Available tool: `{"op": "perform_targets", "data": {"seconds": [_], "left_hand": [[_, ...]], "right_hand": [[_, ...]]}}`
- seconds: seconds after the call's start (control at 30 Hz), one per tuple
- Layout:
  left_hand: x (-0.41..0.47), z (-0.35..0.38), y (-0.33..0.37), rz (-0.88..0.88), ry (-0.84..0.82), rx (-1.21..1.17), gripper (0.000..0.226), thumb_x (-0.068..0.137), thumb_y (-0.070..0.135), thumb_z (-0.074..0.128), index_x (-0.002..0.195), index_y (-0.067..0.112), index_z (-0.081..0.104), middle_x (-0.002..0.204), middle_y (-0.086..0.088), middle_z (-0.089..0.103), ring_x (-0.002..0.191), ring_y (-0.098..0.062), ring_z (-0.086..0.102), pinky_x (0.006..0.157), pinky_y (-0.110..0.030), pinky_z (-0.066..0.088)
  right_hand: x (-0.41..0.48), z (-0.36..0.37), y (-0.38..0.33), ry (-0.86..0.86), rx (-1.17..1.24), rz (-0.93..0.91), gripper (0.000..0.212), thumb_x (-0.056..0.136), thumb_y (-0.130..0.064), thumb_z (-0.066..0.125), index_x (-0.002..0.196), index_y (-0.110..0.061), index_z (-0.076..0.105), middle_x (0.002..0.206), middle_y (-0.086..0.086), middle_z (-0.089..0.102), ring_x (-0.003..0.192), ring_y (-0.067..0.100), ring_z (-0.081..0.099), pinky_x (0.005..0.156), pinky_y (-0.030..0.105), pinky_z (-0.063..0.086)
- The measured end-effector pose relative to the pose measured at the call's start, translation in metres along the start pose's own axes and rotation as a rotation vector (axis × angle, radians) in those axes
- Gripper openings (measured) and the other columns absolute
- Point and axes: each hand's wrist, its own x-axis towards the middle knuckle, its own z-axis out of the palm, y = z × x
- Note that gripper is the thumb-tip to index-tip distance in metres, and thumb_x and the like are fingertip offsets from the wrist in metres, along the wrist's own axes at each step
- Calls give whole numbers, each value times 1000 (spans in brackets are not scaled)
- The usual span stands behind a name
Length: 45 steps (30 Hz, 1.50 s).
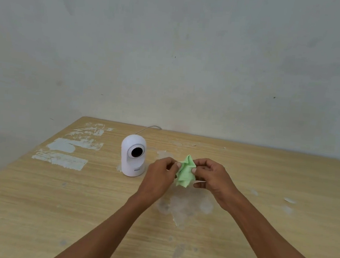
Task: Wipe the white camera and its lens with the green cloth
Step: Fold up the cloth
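The white camera (133,155) stands upright on the wooden table (74,203), its dark round lens (136,151) facing me. To its right, a small crumpled green cloth (184,172) is held just above the table between both hands. My left hand (159,176) pinches the cloth's left edge with thumb and fingers. My right hand (212,177) pinches its right side. Both hands are a short way right of the camera and do not touch it.
A thin grey cable (149,128) runs from behind the camera to the table's far edge by the wall. White scraped patches (67,153) mark the table at the left, with more worn spots (182,209) under my hands.
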Motion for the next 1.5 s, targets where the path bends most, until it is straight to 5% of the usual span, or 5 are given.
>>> {"op": "perform_targets", "data": {"seconds": [0.4, 0.53, 1.03, 1.33, 1.5], "left_hand": [[22, 9, 17, -77, -48, -62, 29, 106, 31, 45, 102, 9, 63, 91, 2, 63, 76, -13, 54, 65, -28, 40], [36, 2, 20, -50, -32, 12, 29, 107, 29, 44, 102, 6, 60, 89, 1, 60, 75, -15, 51, 61, -27, 38], [49, 0, 32, 234, -139, 228, 21, 100, 9, 52, 104, 27, 63, 95, -7, 63, 81, -25, 61, 65, -28, 44], [42, 3, 51, 258, -286, 355, 42, 82, 52, 76, 108, 20, 72, 110, 5, 64, 96, -9, 58, 75, -21, 43], [44, 2, 43, 338, -208, 417, 39, 82, 41, 82, 108, 13, 73, 108, 1, 65, 95, -15, 58, 78, -27, 47]], "right_hand": [[-8, -17, -13, 7, -232, 12, 12, 95, -26, 67, 95, -14, 71, 98, 0, 72, 82, 10, 64, 62, 13, 48], [-2, -25, -18, 43, -250, 20, 11, 96, -22, 65, 97, -12, 68, 106, 13, 75, 85, 20, 65, 74, 34, 50], [11, -30, -70, -46, -354, 74, 9, 94, -6, 56, 97, -12, 62, 95, 14, 64, 71, 27, 67, 55, 37, 60], [7, -28, -80, -237, -91, 305, 35, 85, -2, 33, 109, 4, 58, 58, 1, 59, 63, 21, 66, 92, 56, 57], [5, -33, -84, -318, -2, 375, 59, 81, 4, 28, 135, 13, 51, 56, -1, 51, 82, 26, 69, 103, 60, 50]]}}
